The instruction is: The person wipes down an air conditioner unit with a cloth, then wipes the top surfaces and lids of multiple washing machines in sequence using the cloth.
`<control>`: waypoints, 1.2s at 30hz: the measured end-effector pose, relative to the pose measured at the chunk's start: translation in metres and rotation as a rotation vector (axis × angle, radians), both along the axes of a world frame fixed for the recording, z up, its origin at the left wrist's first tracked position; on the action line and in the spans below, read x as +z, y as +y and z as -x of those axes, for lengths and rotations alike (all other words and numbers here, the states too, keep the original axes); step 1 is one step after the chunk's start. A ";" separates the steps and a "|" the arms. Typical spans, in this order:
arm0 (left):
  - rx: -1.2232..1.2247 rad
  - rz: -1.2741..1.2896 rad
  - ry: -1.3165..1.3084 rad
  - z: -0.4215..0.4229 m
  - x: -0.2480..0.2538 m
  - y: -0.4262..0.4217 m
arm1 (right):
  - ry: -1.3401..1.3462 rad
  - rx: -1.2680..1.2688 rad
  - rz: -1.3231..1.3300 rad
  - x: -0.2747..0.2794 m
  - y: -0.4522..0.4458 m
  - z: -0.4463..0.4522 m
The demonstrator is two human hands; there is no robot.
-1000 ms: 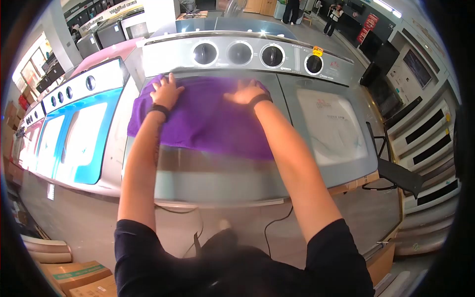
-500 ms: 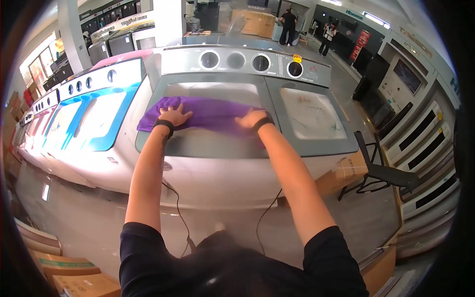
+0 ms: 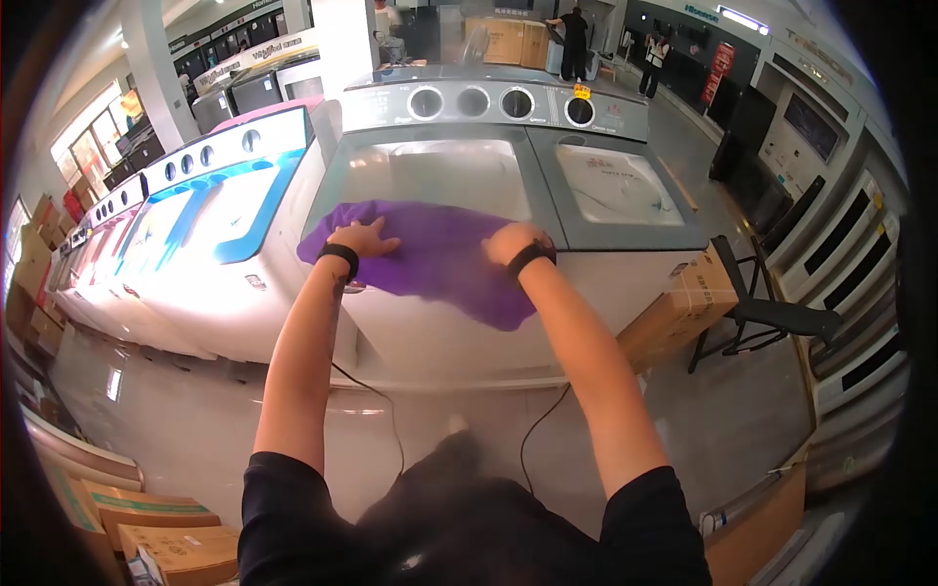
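Note:
A purple cloth (image 3: 435, 249) lies across the front edge of a grey-topped twin-tub washing machine (image 3: 430, 337), and its lower part hangs down over the white front. My left hand (image 3: 362, 238) presses on the cloth's left part, thumb and fingers apart. On the right part rests my right hand (image 3: 514, 244), its fingers bent against the cloth; the fingertips are partly hidden. Both wrists carry dark bands. Beyond the cloth are the tub lid (image 3: 440, 166), the smaller right-hand lid (image 3: 614, 184) and a panel with round knobs (image 3: 517, 104).
More washers with blue-framed lids (image 3: 234, 210) stand close on the left. A cardboard box (image 3: 689, 303) and a black folding chair (image 3: 772, 313) sit at the right. Dark cords (image 3: 396, 430) run across the floor. Boxes (image 3: 181, 552) lie at lower left; two people (image 3: 574, 44) stand far back.
Both hands have drawn the purple cloth toward me, from the lid to the front edge, where it now hangs over. My right hand's fingers are more bent. The view has shifted slightly.

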State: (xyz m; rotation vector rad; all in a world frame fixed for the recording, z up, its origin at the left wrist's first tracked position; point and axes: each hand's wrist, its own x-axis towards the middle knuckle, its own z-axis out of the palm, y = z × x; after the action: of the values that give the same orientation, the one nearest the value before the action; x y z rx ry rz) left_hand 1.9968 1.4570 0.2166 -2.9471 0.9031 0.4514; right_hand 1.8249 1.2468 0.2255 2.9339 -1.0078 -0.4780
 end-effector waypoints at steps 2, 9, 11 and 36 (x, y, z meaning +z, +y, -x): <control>0.010 0.038 0.041 -0.008 -0.003 -0.001 | -0.073 0.032 -0.015 0.000 -0.002 -0.003; 0.149 0.057 -0.105 -0.023 -0.004 -0.033 | -0.199 -0.084 -0.055 -0.016 -0.037 -0.046; 0.085 0.021 -0.064 -0.038 0.012 -0.040 | -0.262 -0.253 -0.018 -0.020 -0.038 -0.060; 0.158 0.068 -0.098 -0.284 0.013 -0.157 | -0.048 0.111 -0.065 0.011 -0.204 -0.302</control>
State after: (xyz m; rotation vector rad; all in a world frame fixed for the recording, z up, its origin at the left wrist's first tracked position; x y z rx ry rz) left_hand 2.2810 1.2999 0.2298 -3.0849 0.6924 0.2829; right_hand 2.1272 1.0426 0.2369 3.0522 -0.8433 -0.4478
